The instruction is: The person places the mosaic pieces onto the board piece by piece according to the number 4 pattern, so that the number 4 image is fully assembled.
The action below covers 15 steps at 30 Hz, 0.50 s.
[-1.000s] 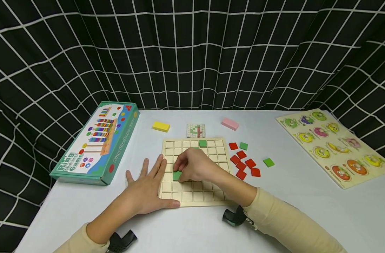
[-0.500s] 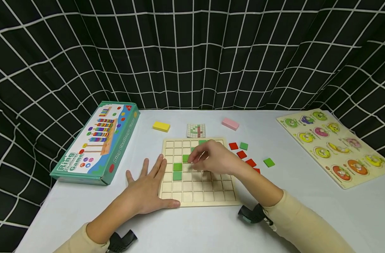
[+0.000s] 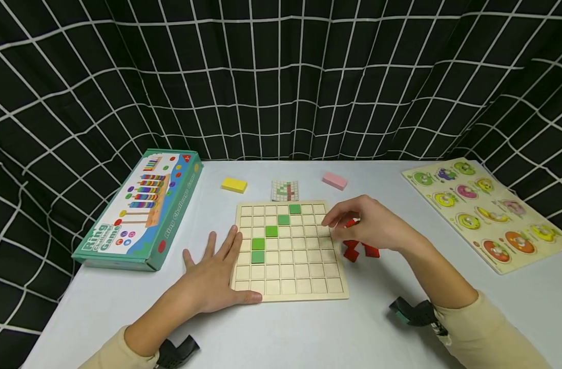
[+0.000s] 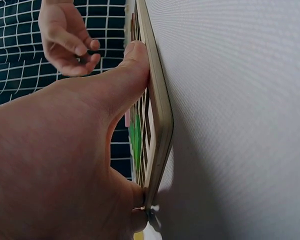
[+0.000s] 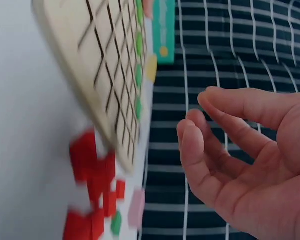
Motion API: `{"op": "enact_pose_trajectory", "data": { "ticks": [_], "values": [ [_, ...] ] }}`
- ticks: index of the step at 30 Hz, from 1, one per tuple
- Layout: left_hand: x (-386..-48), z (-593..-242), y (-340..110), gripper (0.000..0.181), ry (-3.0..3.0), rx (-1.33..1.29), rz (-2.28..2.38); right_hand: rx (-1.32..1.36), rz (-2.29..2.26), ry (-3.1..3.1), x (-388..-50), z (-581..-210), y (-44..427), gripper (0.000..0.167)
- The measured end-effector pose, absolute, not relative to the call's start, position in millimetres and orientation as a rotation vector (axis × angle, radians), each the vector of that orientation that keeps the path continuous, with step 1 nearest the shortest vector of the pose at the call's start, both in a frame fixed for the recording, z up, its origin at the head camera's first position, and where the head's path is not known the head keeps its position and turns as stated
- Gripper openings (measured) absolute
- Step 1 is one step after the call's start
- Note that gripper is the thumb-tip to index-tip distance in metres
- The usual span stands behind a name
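A wooden grid board [image 3: 304, 271] lies flat with several green square tiles [image 3: 258, 257] in its cells, stepping from the upper middle down to the left. My left hand [image 3: 211, 282] rests at the board's lower left, fingers spread along the left edge and thumb on the front edge. In the left wrist view the thumb [image 4: 135, 62] touches the rim. My right hand [image 3: 373, 225] hovers by the board's right edge, fingers loosely bent and holding nothing. Beneath it lie several red square tiles [image 3: 351, 254], partly hidden. A loose green tile [image 5: 116, 223] shows in the right wrist view.
Behind the board lie a small printed pattern card [image 3: 285, 191], a yellow block [image 3: 234, 185] and a pink block [image 3: 334, 180]. A ring game box [image 3: 140, 205] stands at the left, and a fruit puzzle board [image 3: 488, 210] at the right.
My right hand has lifted from the green tiles at the board's left and moved right, over the red tiles, uncovering the green ones. The left hand has stayed in place.
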<state>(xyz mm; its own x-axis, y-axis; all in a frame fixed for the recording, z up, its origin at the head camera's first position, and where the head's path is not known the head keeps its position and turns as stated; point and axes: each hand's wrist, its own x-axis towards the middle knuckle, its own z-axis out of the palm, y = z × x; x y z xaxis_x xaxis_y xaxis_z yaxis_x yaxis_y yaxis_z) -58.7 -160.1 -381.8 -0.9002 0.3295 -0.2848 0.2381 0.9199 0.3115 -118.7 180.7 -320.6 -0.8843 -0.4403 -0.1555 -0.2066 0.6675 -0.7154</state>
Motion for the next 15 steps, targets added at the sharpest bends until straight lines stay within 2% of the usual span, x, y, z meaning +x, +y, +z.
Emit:
{"op": "enact_pose_trajectory", "data": {
  "ticks": [15],
  "values": [
    [-59.8, -383.8, -159.5, 0.136, 2.735, 0.399, 0.383, -0.397, -1.030, 2.553, -129.3, -333.3, 272.0, 0.025]
  ]
}}
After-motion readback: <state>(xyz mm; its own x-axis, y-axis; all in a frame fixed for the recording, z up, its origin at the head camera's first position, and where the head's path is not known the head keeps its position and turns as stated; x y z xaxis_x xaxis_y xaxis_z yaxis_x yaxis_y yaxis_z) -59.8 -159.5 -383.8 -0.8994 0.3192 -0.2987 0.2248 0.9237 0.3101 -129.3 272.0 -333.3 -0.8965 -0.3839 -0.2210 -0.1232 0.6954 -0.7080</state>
